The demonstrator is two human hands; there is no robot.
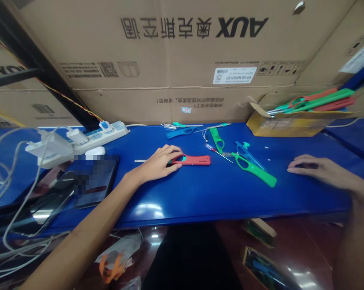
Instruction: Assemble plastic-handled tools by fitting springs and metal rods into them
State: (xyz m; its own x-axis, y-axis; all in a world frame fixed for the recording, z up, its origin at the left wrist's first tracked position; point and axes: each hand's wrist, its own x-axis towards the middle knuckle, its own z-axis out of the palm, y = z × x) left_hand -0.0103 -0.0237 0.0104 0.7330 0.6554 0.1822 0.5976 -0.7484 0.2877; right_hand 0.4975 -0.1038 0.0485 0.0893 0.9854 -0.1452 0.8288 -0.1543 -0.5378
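Note:
A red long-nosed gas lighter (196, 160) lies flat on the blue table, its metal nozzle pointing left. My left hand (162, 163) rests over its trigger end, with thumb and fingers closed around it. My right hand (321, 169) is at the table's right side, thumb and fingers apart, holding nothing that I can see. Between the hands lie a green lighter (257, 171), a small screwdriver (219, 153) and a blue lighter part (250, 155). Farther back are a green casing (216, 139) and a blue lighter (180, 133).
A cardboard box (287, 125) full of lighters stands at the back right. On the left are a power strip (94, 140) with plugs and cables, a white case (95, 153) and a dark phone (97, 183). Large cartons (169, 72) wall off the back.

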